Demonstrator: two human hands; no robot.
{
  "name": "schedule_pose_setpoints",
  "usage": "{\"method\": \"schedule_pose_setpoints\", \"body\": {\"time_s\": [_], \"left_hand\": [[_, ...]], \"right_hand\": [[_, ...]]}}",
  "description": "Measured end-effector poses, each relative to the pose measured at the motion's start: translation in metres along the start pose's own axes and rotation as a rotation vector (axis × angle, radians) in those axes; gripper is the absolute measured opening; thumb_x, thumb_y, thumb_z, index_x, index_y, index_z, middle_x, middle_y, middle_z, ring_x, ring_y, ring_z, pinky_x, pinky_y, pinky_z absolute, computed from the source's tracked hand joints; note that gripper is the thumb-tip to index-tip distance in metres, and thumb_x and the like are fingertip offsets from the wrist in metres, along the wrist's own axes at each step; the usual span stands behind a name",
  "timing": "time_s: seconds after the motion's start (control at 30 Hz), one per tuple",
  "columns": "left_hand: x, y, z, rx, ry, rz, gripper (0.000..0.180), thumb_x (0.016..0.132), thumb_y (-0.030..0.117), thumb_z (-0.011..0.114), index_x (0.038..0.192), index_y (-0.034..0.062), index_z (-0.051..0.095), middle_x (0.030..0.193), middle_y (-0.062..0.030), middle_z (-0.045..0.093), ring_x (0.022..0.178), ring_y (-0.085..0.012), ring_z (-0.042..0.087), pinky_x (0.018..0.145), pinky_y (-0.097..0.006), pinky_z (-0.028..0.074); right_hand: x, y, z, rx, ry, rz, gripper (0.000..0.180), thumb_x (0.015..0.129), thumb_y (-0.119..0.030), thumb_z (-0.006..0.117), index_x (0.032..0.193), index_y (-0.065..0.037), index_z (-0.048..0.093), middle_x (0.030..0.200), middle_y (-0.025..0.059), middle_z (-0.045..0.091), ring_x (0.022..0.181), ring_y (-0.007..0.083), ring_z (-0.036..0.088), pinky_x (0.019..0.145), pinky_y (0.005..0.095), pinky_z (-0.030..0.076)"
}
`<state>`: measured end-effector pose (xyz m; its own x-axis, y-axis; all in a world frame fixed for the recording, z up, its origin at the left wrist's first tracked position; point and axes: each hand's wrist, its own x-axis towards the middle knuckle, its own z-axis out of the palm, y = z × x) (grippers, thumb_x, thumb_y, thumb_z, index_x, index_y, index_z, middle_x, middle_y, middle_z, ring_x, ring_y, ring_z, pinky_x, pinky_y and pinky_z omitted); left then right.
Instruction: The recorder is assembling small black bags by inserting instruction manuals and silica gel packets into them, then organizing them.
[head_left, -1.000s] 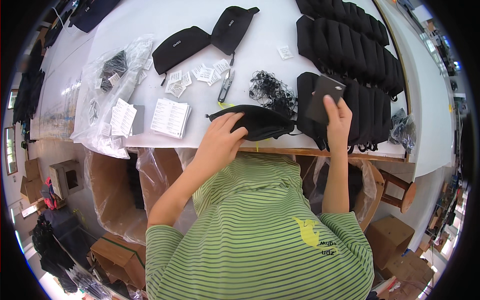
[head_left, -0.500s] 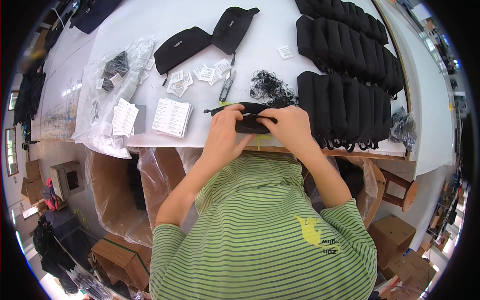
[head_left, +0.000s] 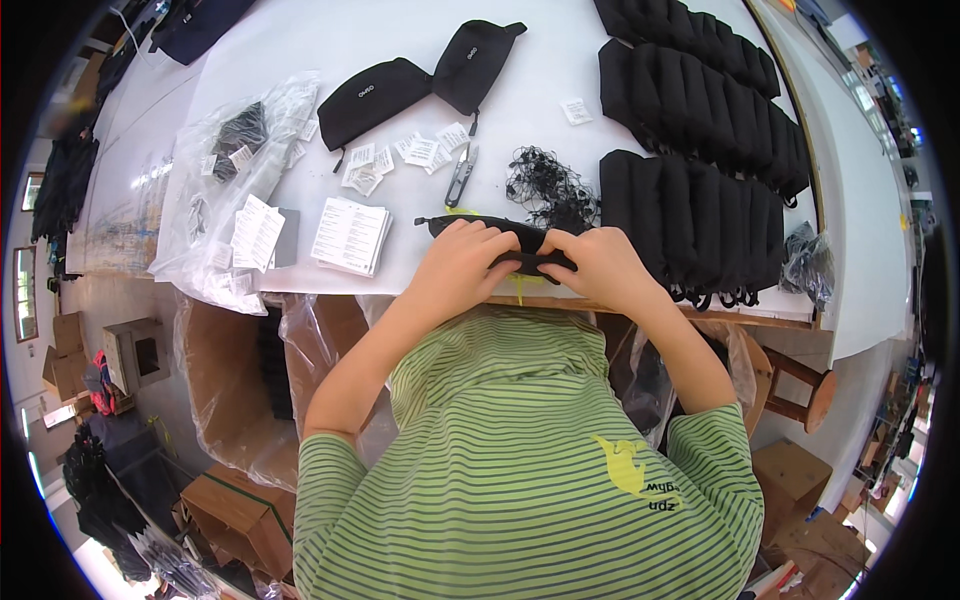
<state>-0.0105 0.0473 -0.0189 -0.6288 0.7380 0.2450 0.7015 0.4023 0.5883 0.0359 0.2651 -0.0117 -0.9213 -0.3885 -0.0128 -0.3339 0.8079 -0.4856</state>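
At the table's near edge, a black zippered pouch (head_left: pixel 527 236) is gripped from both sides. My left hand (head_left: pixel 463 262) is closed on its left part, the thumb under the near edge. My right hand (head_left: pixel 598 262) pinches its right part, fingertips close to the left hand's. Much of the pouch is hidden under the fingers. Just beyond it lie thread snips (head_left: pixel 461 178) and a tangle of black cords (head_left: pixel 548 188). Farther off, two flat black pouches (head_left: pixel 376 97) lie with their corners touching.
Rows of black pouches (head_left: pixel 690 215) stand packed on the right. Small white tags (head_left: pixel 423 151) lie scattered in the middle. A stack of printed cards (head_left: pixel 350 236) sits left of my hands, beside a clear plastic bag (head_left: pixel 200 215). Below the table edge are lined cardboard boxes (head_left: pixel 230 375).
Both hands have shifted their grip on the pouch. The opening that showed between them is now folded over, and the fingers have come closer together along its near edge.
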Motion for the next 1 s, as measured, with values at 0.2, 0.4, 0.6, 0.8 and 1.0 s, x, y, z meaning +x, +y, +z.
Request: {"method": "schedule_pose_setpoints", "body": {"time_s": [0.2, 0.4, 0.6, 0.8, 1.0], "left_hand": [[0.027, -0.050, -0.023, -0.300, 0.397, -0.290, 0.016, 0.086, 0.018, 0.063, 0.086, 0.0021, 0.063, 0.080, -0.0090, 0.064, 0.075, -0.0230, 0.060, 0.072, -0.033, 0.046], [0.028, -0.152, -0.010, 0.331, 0.275, -0.472, 0.042, 0.073, 0.025, 0.075, 0.105, 0.0037, 0.057, 0.107, -0.0129, 0.053, 0.107, -0.0315, 0.047, 0.085, -0.041, 0.041], [0.032, -0.125, -0.023, 0.055, 0.404, -0.515, 0.024, 0.076, 0.016, 0.073, 0.089, 0.0033, 0.058, 0.084, -0.0087, 0.061, 0.082, -0.0260, 0.056, 0.073, -0.037, 0.045], [0.020, -0.012, -0.030, -0.257, 0.472, -0.259, 0.020, 0.081, 0.018, 0.071, 0.090, 0.0028, 0.062, 0.081, -0.0070, 0.063, 0.078, -0.0214, 0.058, 0.072, -0.029, 0.046], [0.003, -0.006, -0.009, -0.037, 0.126, -0.103, 0.019, 0.079, 0.018, 0.070, 0.094, 0.0076, 0.064, 0.107, -0.0069, 0.060, 0.108, -0.0256, 0.050, 0.095, -0.037, 0.035]], "right_hand": [[-0.001, 0.000, 0.003, -0.003, 0.072, 0.027, 0.018, 0.075, -0.025, 0.073, 0.081, -0.011, 0.063, 0.056, 0.0073, 0.058, 0.053, 0.0261, 0.059, 0.052, 0.0361, 0.044], [-0.005, -0.001, 0.006, 0.019, 0.094, 0.010, 0.017, 0.075, -0.024, 0.072, 0.078, -0.010, 0.064, 0.058, 0.0076, 0.059, 0.054, 0.0265, 0.059, 0.052, 0.0360, 0.045], [-0.004, 0.003, 0.009, 0.030, 0.142, 0.020, 0.018, 0.074, -0.025, 0.073, 0.077, -0.009, 0.064, 0.059, 0.0076, 0.061, 0.054, 0.0269, 0.060, 0.052, 0.0355, 0.046], [-0.001, 0.003, 0.006, 0.040, 0.138, 0.024, 0.016, 0.075, -0.027, 0.071, 0.078, -0.013, 0.065, 0.051, 0.0076, 0.055, 0.053, 0.0271, 0.060, 0.051, 0.0375, 0.046], [-0.003, 0.003, 0.009, 0.044, 0.130, 0.015, 0.016, 0.075, -0.028, 0.071, 0.079, -0.013, 0.065, 0.053, 0.0075, 0.057, 0.053, 0.0266, 0.060, 0.051, 0.0374, 0.046]]}}
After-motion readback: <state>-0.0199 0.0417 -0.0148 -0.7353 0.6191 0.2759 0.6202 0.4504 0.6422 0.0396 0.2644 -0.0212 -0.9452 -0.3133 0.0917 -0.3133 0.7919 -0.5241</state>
